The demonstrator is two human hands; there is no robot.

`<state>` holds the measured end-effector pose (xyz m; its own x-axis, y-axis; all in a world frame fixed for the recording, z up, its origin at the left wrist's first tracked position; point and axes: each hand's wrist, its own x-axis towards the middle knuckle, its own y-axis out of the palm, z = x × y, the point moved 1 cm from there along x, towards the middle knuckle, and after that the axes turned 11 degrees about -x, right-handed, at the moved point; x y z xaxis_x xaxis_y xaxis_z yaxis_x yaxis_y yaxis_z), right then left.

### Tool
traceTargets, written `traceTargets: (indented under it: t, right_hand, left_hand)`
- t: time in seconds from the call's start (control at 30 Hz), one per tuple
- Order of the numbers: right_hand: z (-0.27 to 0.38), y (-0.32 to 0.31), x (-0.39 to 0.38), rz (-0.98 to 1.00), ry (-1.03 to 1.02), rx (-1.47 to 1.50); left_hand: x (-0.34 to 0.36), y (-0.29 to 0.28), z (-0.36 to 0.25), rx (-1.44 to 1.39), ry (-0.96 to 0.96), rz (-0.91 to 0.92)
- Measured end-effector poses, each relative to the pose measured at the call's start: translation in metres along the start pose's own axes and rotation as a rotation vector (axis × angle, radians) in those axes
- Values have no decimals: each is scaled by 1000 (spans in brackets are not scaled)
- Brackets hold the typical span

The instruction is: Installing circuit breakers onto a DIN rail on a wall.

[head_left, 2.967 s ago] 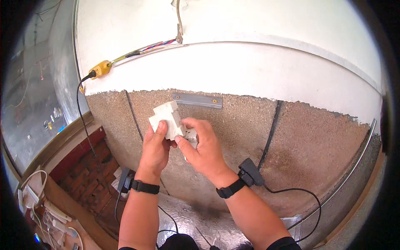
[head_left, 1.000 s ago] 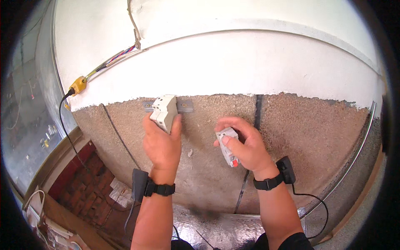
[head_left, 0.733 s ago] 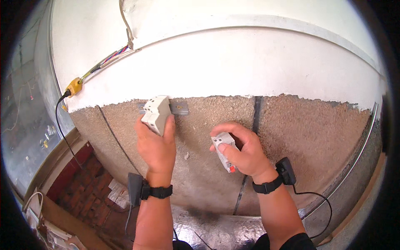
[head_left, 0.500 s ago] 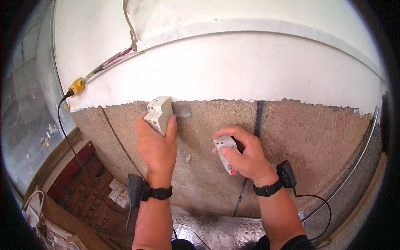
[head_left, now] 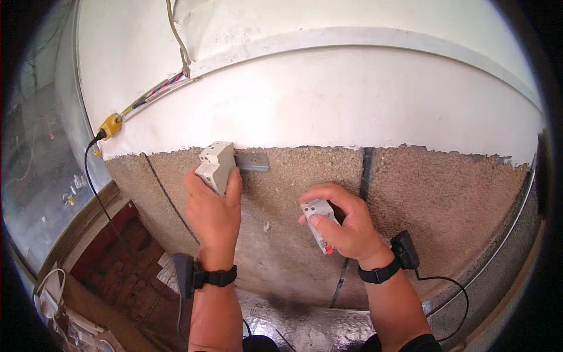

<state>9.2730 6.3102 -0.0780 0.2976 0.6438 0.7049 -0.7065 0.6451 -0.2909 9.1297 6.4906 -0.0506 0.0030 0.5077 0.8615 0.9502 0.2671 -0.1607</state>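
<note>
A grey metal rail [head_left: 253,163] with a fixing screw is mounted on the rough pebbled wall. My left hand [head_left: 214,214] grips a white two-module circuit breaker [head_left: 217,167] between thumb and fingers, held over the rail's left part; whether it is seated on the rail I cannot tell. To the right and lower, my right hand [head_left: 346,223] holds a slimmer white breaker [head_left: 314,211] with a red part at its lower end, thumb across its face. Both wrists wear black straps with dark units and cables.
A yellow connector [head_left: 110,126] with a black cable hangs on the white wall [head_left: 410,94], wires running up from it. A window [head_left: 41,146] is at left, brick paving [head_left: 117,258] below it, white cords at lower left. Silver foil [head_left: 299,320] covers the surface below me.
Three seconds ago both hands were together holding the breakers below the rail. They have separated: my left hand carried the larger breaker up-left onto the rail, my right moved rightward with the other.
</note>
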Motion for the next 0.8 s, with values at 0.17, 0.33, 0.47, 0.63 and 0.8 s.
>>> traceTargets:
  t: [0.17, 0.33, 0.47, 0.63, 0.8]
  right_hand:
    - [2, 2, 0, 27, 9, -11]
    - [-2, 2, -1, -18, -31, -20]
    - [-1, 1, -1, -20, -17, -28]
    - [-2, 2, -1, -13, -5, -15]
    - [-4, 1, -1, -16, -34, -31]
  left_hand:
    - [9, -1, 14, -44, -71, -31]
    - [7, -7, 15, -141, 17, -12]
    - [6, -14, 13, -331, -61, 57]
    - [2, -14, 12, -325, -113, 58]
    - [1, -11, 16, -361, -113, 32]
